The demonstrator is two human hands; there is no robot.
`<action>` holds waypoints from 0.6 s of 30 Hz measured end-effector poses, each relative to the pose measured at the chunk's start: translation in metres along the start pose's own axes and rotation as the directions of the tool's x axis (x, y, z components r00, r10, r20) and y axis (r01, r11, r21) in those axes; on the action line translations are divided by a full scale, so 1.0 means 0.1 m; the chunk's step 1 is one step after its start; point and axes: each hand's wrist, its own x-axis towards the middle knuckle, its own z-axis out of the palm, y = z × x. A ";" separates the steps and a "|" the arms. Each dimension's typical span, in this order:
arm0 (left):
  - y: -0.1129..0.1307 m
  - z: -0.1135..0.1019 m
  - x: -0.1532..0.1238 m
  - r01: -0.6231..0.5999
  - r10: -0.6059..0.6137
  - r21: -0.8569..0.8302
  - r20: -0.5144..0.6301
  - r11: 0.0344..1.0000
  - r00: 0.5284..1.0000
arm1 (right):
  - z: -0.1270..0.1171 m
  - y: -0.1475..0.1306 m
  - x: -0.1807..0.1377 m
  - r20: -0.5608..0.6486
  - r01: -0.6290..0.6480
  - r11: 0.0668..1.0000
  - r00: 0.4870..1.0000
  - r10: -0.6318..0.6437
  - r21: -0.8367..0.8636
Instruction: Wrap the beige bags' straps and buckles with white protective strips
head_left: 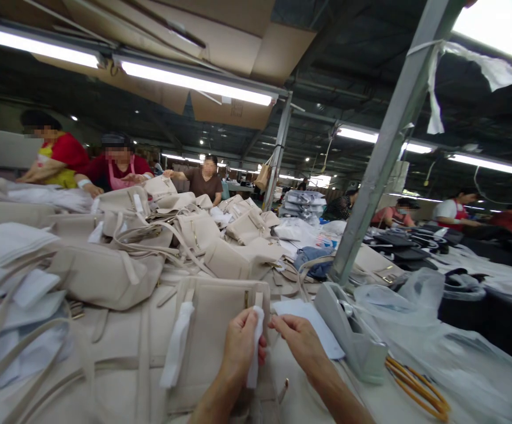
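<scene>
On the crowded tabletop [119, 330], heaped with cream handbags and loose straps, one cream bag [214, 330] lies flat just before the person, its front flap up and a white paper strip [177, 344] wrapped on its left fitting. The left hand [240, 347] has its grip closed on a second narrow white strip [255, 347], pinching it against the bag's front near the metal clasp, while the right hand [298, 341] is nearly shut, fingertips meeting beside the strip's top edge; whether they touch it I cannot tell. The thin strip looks limp and could slip, crease or tear if pulled unevenly. Beside the right hand lie a white sheet [315, 327], a grey tape dispenser [348, 330] and yellow rubber bands [417, 386].
</scene>
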 end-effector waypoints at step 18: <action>0.03 -0.13 -0.02 -0.216 0.225 0.291 0.003 0.932 0.974 | 0.31 0.06 0.07 0.426 -0.425 0.589 0.893 0.147 0.687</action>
